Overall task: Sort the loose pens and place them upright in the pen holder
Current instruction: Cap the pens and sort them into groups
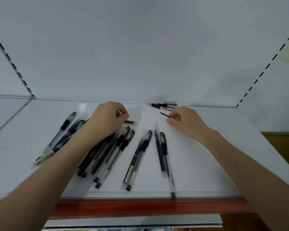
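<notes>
Nearest, black gel pens (130, 157) lie fanned across the white shelf (207, 164), long axes running away from the front edge, mostly under the left hand (107, 119), curled over a small dark piece. Farther right, the right hand (185, 120) pinches a pen (164, 115); no holder shows.

Loose pens (107, 152) fanned across shelf (207, 164) front, few pens (162, 105) against back wall

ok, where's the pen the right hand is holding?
Head view, right of centre: the pen sticks out left of the right hand, just in front of the pens by the back wall.
</notes>
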